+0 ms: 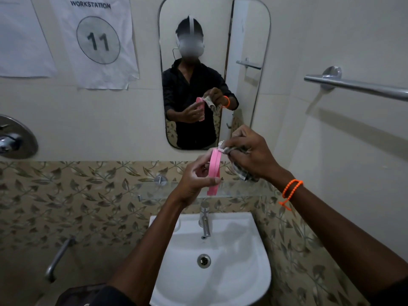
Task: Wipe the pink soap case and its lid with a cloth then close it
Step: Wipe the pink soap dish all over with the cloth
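Observation:
I hold a pink soap case (214, 171) upright on its edge above the sink. My left hand (194, 177) grips it from the left, fingers wrapped around its lower half. Seen edge-on, the pink piece shows two thin layers; whether they are case and lid together I cannot tell. My right hand (249, 155) is closed on a crumpled patterned cloth (239, 171), and the cloth presses against the top right edge of the case. An orange bead bracelet (291, 189) sits on my right wrist.
Below my hands is a glass shelf (154, 191), then a white sink (238, 261) with a chrome tap (204, 221). A mirror (198, 69) hangs ahead and a towel bar (357, 86) at the right. A wall spout (58, 258) juts out at lower left.

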